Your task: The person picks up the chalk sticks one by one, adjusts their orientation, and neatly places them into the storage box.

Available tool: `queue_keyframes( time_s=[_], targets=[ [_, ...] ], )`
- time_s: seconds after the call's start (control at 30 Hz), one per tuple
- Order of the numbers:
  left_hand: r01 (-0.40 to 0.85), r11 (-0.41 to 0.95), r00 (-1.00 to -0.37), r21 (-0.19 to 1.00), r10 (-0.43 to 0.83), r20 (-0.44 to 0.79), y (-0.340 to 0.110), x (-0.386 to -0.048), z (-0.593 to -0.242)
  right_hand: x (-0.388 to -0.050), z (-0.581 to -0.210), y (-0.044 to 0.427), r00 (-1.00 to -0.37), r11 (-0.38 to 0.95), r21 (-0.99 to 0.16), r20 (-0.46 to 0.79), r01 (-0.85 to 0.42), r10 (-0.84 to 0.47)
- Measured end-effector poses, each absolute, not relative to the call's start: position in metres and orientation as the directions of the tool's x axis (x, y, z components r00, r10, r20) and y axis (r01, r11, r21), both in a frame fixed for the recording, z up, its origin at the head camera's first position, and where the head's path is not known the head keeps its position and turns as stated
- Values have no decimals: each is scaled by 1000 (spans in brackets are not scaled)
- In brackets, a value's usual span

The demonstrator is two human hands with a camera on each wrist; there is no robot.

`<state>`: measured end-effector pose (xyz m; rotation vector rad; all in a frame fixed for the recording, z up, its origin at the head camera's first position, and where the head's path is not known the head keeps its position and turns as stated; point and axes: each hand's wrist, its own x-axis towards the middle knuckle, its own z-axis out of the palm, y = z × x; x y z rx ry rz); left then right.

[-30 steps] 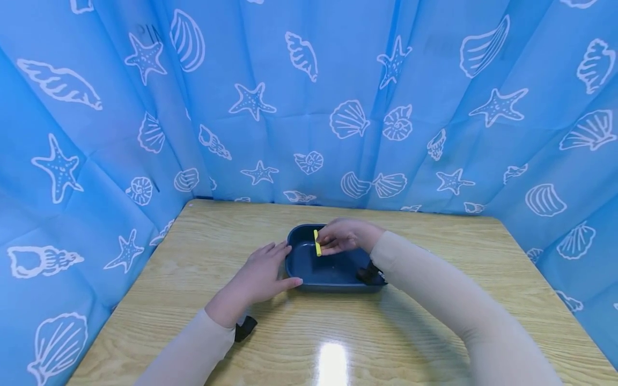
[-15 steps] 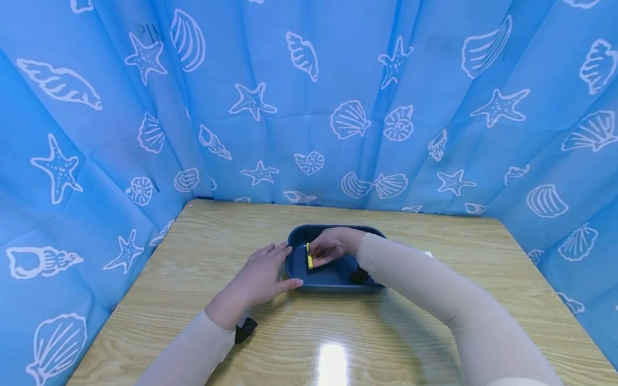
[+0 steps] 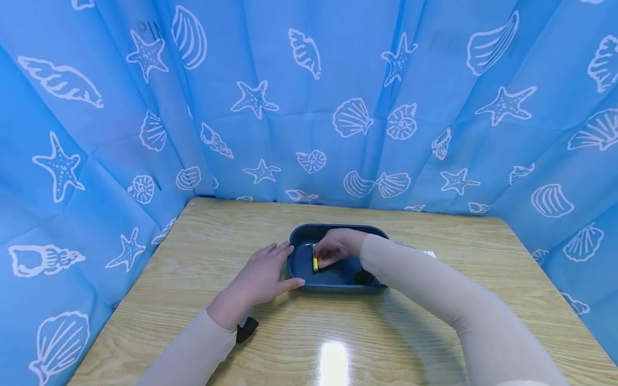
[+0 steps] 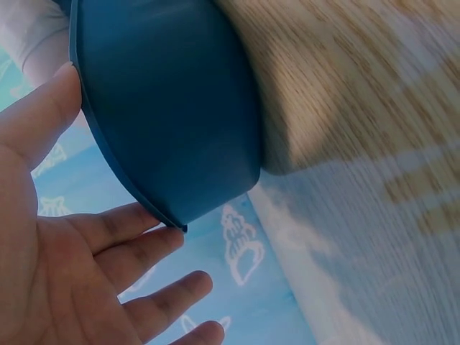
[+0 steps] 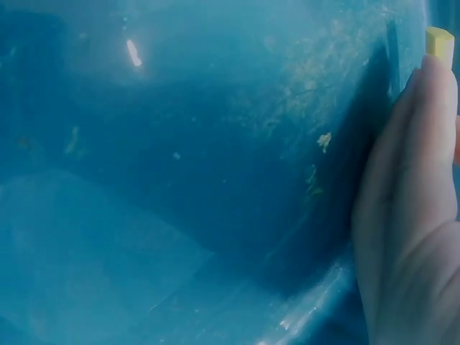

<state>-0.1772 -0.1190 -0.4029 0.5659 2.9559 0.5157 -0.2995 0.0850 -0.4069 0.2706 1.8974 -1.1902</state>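
Observation:
A dark blue basin (image 3: 333,288) stands on the wooden table. Inside its left part, the right hand (image 3: 338,246) pinches a thin yellow piece (image 3: 315,258) between thumb and fingers, low over the basin's floor. In the right wrist view the yellow end (image 5: 439,42) shows beyond the straight fingers of the right hand (image 5: 410,187), and small pale bits (image 5: 324,141) lie on the blue surface. The left hand (image 3: 263,274) rests on the basin's left rim, fingers spread. In the left wrist view, thumb and fingertips of the left hand (image 4: 79,244) touch the rim (image 4: 115,167).
A blue curtain (image 3: 309,107) with white shells and starfish hangs behind and beside the wooden table (image 3: 232,225). A small white thing (image 3: 429,254) lies right of the basin, partly behind the right sleeve (image 3: 434,289).
The right hand first moved left and toward the near side with the yellow piece, lower into the basin, then slightly back right. The left hand has stayed at the rim. The head view has shifted slightly.

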Motion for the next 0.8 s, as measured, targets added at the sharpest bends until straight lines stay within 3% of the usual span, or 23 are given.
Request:
queue_keyframes(
  time_s=[0.57, 0.8],
  targets=[
    [335, 878, -930, 343, 366, -28, -118, -176, -400, -291, -407, 84, -698, 595, -666, -678, 450, -231],
    [332, 879, -931, 344, 364, -30, -117, -177, -402, -294, -407, 88, -690, 605, -653, -689, 456, -223]
  ],
)
